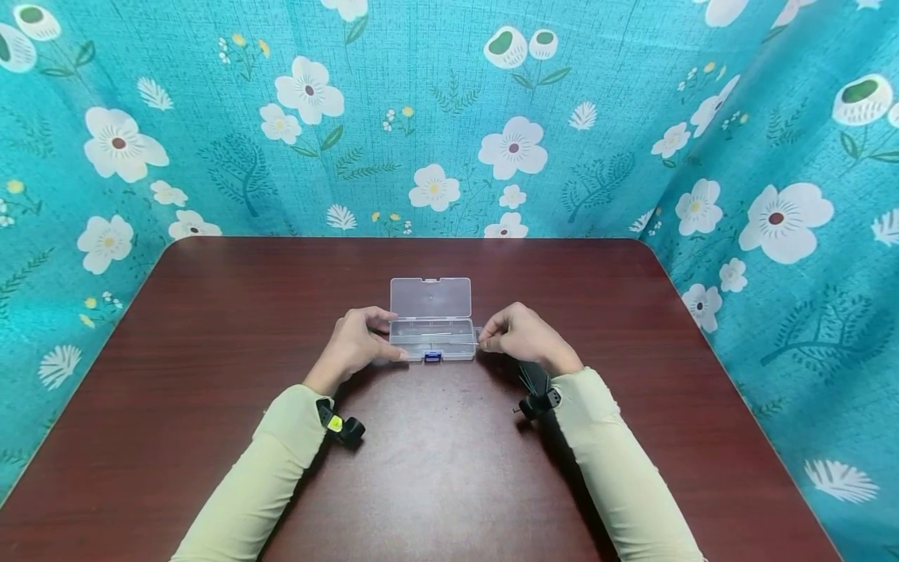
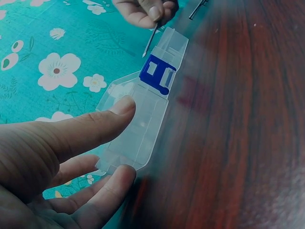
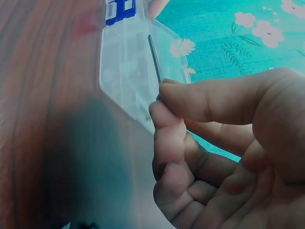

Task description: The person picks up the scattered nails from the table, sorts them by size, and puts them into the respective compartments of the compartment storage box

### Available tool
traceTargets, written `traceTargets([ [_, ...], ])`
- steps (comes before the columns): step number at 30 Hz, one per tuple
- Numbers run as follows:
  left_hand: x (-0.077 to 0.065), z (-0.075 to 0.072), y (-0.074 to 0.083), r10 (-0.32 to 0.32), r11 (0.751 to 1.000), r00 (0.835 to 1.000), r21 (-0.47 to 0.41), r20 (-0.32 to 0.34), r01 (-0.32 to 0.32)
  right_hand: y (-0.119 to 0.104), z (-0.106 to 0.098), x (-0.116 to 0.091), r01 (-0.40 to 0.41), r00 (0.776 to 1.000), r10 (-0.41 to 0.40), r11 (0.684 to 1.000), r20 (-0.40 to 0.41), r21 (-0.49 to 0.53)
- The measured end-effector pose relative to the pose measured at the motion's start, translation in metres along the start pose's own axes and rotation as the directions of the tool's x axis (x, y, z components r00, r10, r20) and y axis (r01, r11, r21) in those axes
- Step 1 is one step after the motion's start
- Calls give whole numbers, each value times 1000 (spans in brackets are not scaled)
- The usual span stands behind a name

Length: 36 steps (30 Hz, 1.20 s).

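Note:
A clear plastic box with a blue latch stands on the table, its lid raised at the back. My left hand grips the box's left end, thumb at the front and fingers behind. Between thumb and forefinger, my right hand pinches a thin metal rod with a pointed tip. That rod reaches over the box from its right end, nearly level in the head view. A thin line inside the box may be another rod; I cannot tell.
Several thin dark rods lie on the table near my right wrist, partly hidden by it. The dark red tabletop ends at a blue floral curtain behind and at the sides. Small cameras hang from both wrists.

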<state>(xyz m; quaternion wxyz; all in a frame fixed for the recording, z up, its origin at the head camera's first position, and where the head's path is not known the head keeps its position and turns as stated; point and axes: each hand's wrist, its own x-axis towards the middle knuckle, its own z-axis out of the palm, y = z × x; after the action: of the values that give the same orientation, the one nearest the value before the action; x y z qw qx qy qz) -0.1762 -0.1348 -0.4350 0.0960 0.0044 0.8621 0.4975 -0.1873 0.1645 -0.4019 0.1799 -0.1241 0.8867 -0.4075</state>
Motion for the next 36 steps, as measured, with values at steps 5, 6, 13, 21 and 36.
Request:
traceTargets([
  [5,0,0,0,-11,1000,1000,2,7,11,-11,4,12,-3,1000,3,1000,-11,-8],
  [6,-1,0,1,-11,1000,1000,4,7,11,-13,5,14,3,1000,-3,1000,-12,-8],
  [13,-1,-2,0,-5,1000,1000,-1,2,5,-27,13,29,15,1000,-16,1000,-12,-15],
  [21,0,-1,0,-6,1000,1000,8,2,6,-35,20,42,24,999,-29,988,-32,-152],
  [36,2,-1,0,-13,1000,1000,6,-3,13,-45,28,50,23,999,-36,953,-36,-303],
])
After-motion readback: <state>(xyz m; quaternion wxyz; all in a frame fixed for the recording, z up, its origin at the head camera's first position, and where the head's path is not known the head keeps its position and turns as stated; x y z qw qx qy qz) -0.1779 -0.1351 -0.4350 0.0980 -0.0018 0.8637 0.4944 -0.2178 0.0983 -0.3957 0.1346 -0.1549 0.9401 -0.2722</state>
